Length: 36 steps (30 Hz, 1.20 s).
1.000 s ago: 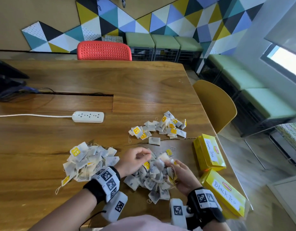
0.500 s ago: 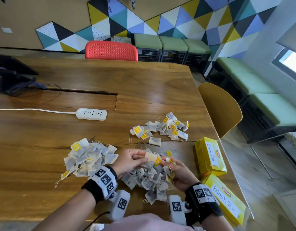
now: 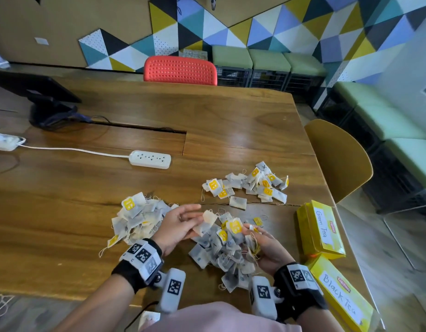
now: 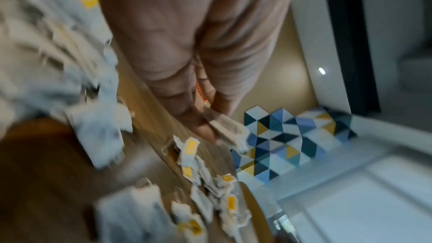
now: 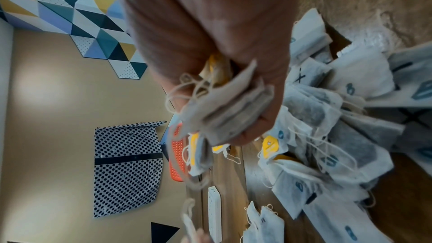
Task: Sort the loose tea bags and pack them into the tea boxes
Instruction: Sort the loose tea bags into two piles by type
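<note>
Tea bags: centre pile [image 3: 221,250] half-sorted | left hand [image 3: 177,224] fingers now pinch one lifted bag [image 3: 208,218] | right hand [image 3: 267,248] fingers clutch bundle [image 5: 224,103] | boxes [image 3: 321,227] lower right unpacked.

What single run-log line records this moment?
left hand: holds one tea bag | right hand: grips tea bag stack | boxes: closed | stage: sorting
</note>
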Tool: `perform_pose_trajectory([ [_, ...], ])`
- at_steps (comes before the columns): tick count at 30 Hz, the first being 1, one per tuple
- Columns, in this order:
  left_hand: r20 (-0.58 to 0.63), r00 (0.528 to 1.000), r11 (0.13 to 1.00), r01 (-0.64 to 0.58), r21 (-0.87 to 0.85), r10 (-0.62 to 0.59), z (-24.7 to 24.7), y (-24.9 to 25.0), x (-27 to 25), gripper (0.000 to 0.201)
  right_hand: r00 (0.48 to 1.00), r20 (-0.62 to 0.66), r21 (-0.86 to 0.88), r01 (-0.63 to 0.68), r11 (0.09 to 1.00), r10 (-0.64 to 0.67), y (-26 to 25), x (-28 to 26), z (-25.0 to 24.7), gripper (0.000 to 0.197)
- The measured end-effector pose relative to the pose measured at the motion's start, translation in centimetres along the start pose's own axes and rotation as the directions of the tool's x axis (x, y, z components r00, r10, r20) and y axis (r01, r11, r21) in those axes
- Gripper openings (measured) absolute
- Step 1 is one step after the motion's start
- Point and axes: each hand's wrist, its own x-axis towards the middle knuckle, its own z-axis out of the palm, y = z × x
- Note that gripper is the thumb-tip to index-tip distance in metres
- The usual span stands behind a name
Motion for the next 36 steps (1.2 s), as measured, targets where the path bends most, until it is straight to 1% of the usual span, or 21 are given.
perform_pose_trajectory([
  [2, -0.1, 0.982, 0.958, -0.129, 0.255, 0.159, -1.9, 0.2, 0.5, 0.024, 1.0, 0.009, 0.031, -0.01, 0.999, 0.01, 0.1, 0.1, 0.4, 0.031],
  [3, -0.13, 0.96, 0.901, -0.179, 0.395, 0.248, -3.0, 0.2, 0.7, 0.021, 1.0, 0.022, 0.041, -0.015, 0.999, 0.014, 0.1, 0.1, 0.6, 0.026],
  [5, -0.166, 0.916, 0.767, -0.195, 0.612, 0.366, -4.9, 0.1, 1.2, 0.023, 0.999, 0.042, 0.048, -0.013, 0.999, 0.011, 0.1, 0.2, 0.9, 0.015],
  [8, -0.103, 0.859, 0.52, -0.205, 0.829, 0.502, -5.8, 0.4, 1.7, 0.022, 0.999, 0.046, 0.038, -0.013, 0.999, 0.011, 0.1, 0.0, 2.1, 0.009],
  [9, -0.044, 0.847, 0.484, -0.259, 0.836, 0.53, -5.4, 0.7, 1.8, 0.02, 0.999, 0.046, 0.03, -0.015, 0.999, 0.013, 0.1, 0.1, 2.5, 0.009],
  [11, 0.099, 0.848, 0.501, -0.397, 0.769, 0.52, -3.6, 1.3, 1.5, 0.014, 1.0, 0.018, 0.015, -0.018, 1.0, 0.017, 0.4, 0.4, 3.2, 0.012],
  [12, 0.171, 0.863, 0.537, -0.439, 0.721, 0.476, -2.3, 1.5, 1.2, 0.012, 1.0, 0.002, 0.005, -0.014, 1.0, 0.014, 0.5, 0.5, 3.5, 0.017],
  [14, 0.288, 0.897, 0.623, -0.44, 0.646, 0.335, -0.1, 1.6, 0.9, 0.017, 1.0, -0.014, -0.017, -0.006, 1.0, 0.005, 0.9, 0.8, 4.1, 0.032],
  [15, 0.318, 0.903, 0.651, -0.429, 0.626, 0.289, 0.6, 1.4, 1.0, 0.019, 1.0, -0.019, -0.024, -0.003, 1.0, 0.003, 1.0, 1.0, 4.3, 0.034],
  [18, 0.284, 0.913, 0.7, -0.408, 0.586, 0.295, 1.2, 0.8, 2.1, 0.013, 1.0, -0.025, -0.016, 0.009, 1.0, -0.009, 1.0, 1.1, 4.5, 0.017],
  [20, 0.179, 0.959, 0.854, -0.279, 0.44, 0.221, 1.1, 0.8, 2.5, 0.01, 1.0, -0.027, 0.034, 0.011, 0.999, -0.01, 0.9, 0.9, 4.3, 0.008],
  [21, 0.138, 0.985, 0.954, -0.141, 0.265, 0.107, 1.1, 1.2, 2.6, 0.013, 1.0, -0.022, 0.075, 0.01, 0.997, -0.008, 0.9, 0.9, 3.8, 0.009],
  [22, 0.152, 0.988, 0.999, 0.038, 0.025, -0.041, 1.0, 1.5, 2.6, 0.017, 1.0, -0.016, 0.12, 0.002, 0.993, 0.0, 0.8, 0.7, 3.5, 0.012],
  [23, 0.222, 0.961, 0.953, 0.213, -0.214, -0.165, 0.8, 2.0, 2.5, 0.02, 1.0, -0.021, 0.156, -0.006, 0.988, 0.009, 0.9, 0.6, 3.0, 0.014],
  [24, 0.311, 0.919, 0.849, 0.357, -0.389, -0.243, 0.5, 2.4, 2.5, 0.023, 1.0, -0.023, 0.183, -0.012, 0.983, 0.016, 1.0, 0.5, 2.6, 0.014],
  [25, 0.396, 0.871, 0.735, 0.469, -0.489, -0.292, 0.0, 2.6, 2.5, 0.029, 0.999, -0.027, 0.198, -0.012, 0.98, 0.018, 1.2, 0.4, 2.2, 0.014],
  [26, 0.47, 0.825, 0.647, 0.548, -0.53, -0.315, -0.5, 2.8, 2.5, 0.038, 0.999, -0.032, 0.201, -0.009, 0.979, 0.015, 1.3, 0.3, 1.9, 0.013],
  [28, 0.552, 0.771, 0.572, 0.62, -0.538, -0.317, -1.3, 2.8, 2.5, 0.055, 0.998, -0.06, 0.192, -0.002, 0.981, 0.014, 1.8, 0.2, 1.4, 0.009],
  [32, 0.643, 0.72, 0.568, 0.653, -0.501, -0.261, -1.6, 2.5, 2.1, 0.067, 0.994, -0.11, 0.238, 0.021, 0.971, 0.005, 2.3, -0.1, 0.8, 0.007],
  [34, 0.668, 0.692, 0.576, 0.674, -0.462, -0.275, -1.8, 2.4, 2.3, 0.062, 0.995, -0.104, 0.249, 0.018, 0.968, 0.009, 2.3, -0.3, 0.8, 0.006],
  [36, 0.627, 0.686, 0.607, 0.689, -0.396, -0.369, -2.0, 2.5, 2.7, 0.047, 0.994, -0.107, 0.257, 0.012, 0.966, 0.016, 2.3, -0.3, 0.7, 0.005],
])
